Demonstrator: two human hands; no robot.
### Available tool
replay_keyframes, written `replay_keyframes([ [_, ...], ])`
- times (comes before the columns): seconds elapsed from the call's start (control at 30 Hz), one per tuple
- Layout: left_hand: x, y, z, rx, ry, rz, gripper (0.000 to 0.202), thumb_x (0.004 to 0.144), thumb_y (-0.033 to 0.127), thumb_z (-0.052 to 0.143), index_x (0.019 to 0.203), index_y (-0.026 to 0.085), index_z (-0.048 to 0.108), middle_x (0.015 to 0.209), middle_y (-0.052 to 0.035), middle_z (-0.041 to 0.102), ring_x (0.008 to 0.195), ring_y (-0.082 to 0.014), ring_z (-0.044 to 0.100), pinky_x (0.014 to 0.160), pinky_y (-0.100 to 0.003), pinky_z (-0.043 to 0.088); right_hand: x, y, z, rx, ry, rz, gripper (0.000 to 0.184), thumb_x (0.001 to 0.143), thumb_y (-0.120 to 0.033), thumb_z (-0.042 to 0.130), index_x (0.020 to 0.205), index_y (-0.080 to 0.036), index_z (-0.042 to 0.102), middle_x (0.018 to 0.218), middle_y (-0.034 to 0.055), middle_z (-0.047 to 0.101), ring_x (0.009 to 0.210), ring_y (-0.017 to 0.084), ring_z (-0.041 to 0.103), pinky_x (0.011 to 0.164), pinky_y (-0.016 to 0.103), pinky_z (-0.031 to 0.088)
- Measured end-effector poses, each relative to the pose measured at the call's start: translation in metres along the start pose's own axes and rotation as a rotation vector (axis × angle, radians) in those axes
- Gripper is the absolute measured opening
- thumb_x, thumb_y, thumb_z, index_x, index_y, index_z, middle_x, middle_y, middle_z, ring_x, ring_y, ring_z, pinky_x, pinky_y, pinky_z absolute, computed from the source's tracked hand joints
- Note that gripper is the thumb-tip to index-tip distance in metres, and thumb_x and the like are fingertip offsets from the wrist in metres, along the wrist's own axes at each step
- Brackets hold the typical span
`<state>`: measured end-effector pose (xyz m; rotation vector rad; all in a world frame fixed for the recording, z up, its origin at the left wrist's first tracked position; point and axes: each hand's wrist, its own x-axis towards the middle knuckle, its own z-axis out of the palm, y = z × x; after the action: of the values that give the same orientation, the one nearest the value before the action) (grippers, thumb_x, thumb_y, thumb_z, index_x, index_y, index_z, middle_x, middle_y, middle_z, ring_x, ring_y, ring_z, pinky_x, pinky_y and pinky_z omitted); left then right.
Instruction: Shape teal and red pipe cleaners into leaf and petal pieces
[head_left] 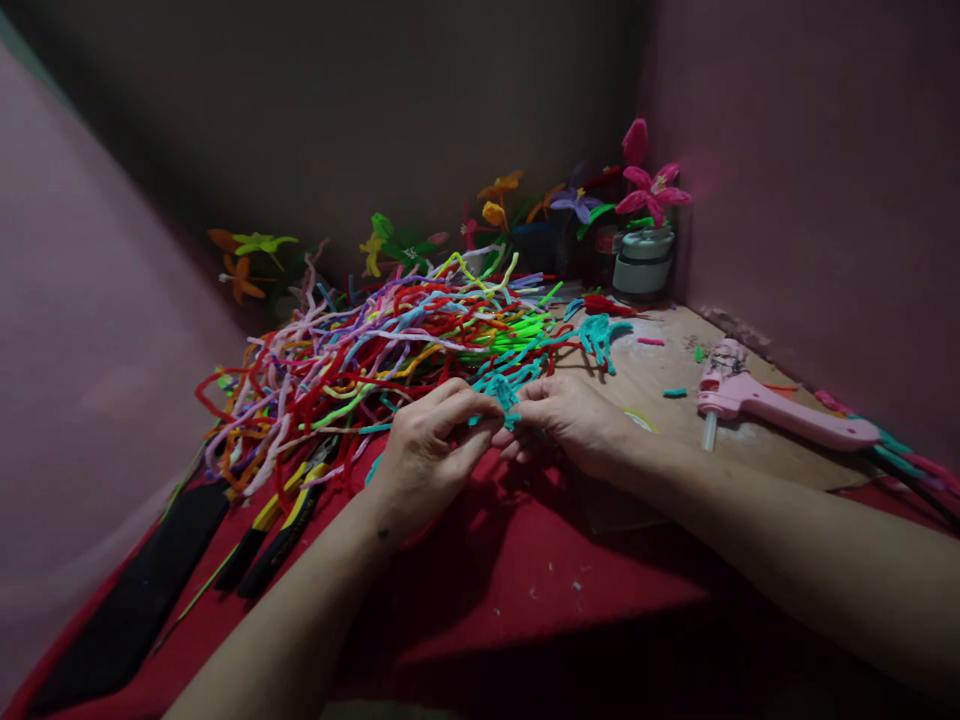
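Near centre of tabletop [652, 372] | left hand [431, 450] and right hand [574, 425] meet, fingers [469, 405] of both pinched on teal pipe cleaner [501, 393] | step: likely twisting it | next move calls for a steady pinch | pipe cleaner pile [375, 350] just beyond

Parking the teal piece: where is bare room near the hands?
Bare: the red cloth in front of both hands. Mostly free: the wooden board between the right hand and the pink plastic glue gun, bar small scraps. Crowded: the tangled pile of coloured pipe cleaners behind the left hand.
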<state>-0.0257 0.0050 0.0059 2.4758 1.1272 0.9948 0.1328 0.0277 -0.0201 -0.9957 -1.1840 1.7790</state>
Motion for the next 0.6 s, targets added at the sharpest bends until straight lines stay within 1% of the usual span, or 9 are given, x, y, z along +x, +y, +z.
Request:
replay_keyframes([
  [0.13, 0.0018, 0.0000, -0.0031, 0.027, -0.005, -0.006, 0.010, 0.079, 0.019, 0.052, 0.079, 0.017, 0.062, 0.076, -0.0028, 0.055, 0.070, -0.0113, 0.052, 0.065, -0.022, 0.040, -0.0002, 0.0000, -0.0004, 0.003, 0.027, 0.005, 0.013, 0.057, -0.004, 0.052, 0.056, -0.015, 0.046, 0.050, 0.0017, 0.059, 0.042, 0.010, 0.054, 0.039, 0.019, 0.041],
  [0.23, 0.0026, 0.0002, -0.0047, 0.064, -0.028, 0.008, 0.010, 0.078, 0.018, 0.052, 0.077, 0.016, 0.062, 0.076, -0.0028, 0.055, 0.069, -0.0113, 0.051, 0.064, -0.022, 0.040, -0.0001, 0.0003, -0.0002, 0.005, 0.031, -0.032, 0.015, 0.056, -0.004, 0.052, 0.055, -0.016, 0.044, 0.049, -0.0007, 0.057, 0.037, 0.008, 0.049, 0.035, 0.018, 0.037],
  [0.37, 0.0024, 0.0009, -0.0042, 0.128, -0.043, 0.039, 0.010, 0.078, 0.015, 0.051, 0.078, 0.017, 0.061, 0.077, -0.0021, 0.053, 0.068, -0.0104, 0.050, 0.063, -0.021, 0.039, -0.0009, 0.0007, 0.0005, -0.020, 0.047, -0.063, 0.011, 0.055, -0.006, 0.051, 0.060, -0.016, 0.050, 0.051, -0.0014, 0.056, 0.038, 0.009, 0.049, 0.035, 0.020, 0.038],
  [0.43, 0.0019, 0.0004, -0.0031, 0.156, -0.081, 0.075, 0.011, 0.079, 0.015, 0.049, 0.080, 0.017, 0.060, 0.078, -0.0022, 0.052, 0.069, -0.0105, 0.050, 0.063, -0.021, 0.040, -0.0012, 0.0011, 0.0005, -0.041, 0.064, -0.086, 0.011, 0.056, -0.006, 0.050, 0.062, -0.016, 0.052, 0.051, -0.0023, 0.055, 0.037, 0.008, 0.047, 0.034, 0.020, 0.036],
  [0.53, 0.0010, -0.0017, -0.0014, 0.202, -0.157, 0.139, 0.014, 0.082, 0.016, 0.046, 0.083, 0.018, 0.060, 0.082, -0.0037, 0.053, 0.074, -0.0118, 0.051, 0.066, -0.022, 0.041, -0.0016, 0.0014, 0.0002, -0.020, 0.055, -0.122, 0.011, 0.056, -0.006, 0.050, 0.061, -0.016, 0.051, 0.052, -0.0027, 0.054, 0.039, 0.008, 0.046, 0.035, 0.020, 0.035],
  [0.6, 0.0006, -0.0032, -0.0005, 0.229, -0.164, 0.159, 0.015, 0.083, 0.018, 0.045, 0.085, 0.018, 0.060, 0.083, -0.0044, 0.054, 0.076, -0.0125, 0.051, 0.067, -0.023, 0.041, -0.0021, 0.0008, 0.0002, 0.010, 0.041, -0.125, 0.011, 0.055, -0.006, 0.051, 0.060, -0.016, 0.049, 0.055, -0.0020, 0.054, 0.041, 0.008, 0.047, 0.036, 0.020, 0.037],
])
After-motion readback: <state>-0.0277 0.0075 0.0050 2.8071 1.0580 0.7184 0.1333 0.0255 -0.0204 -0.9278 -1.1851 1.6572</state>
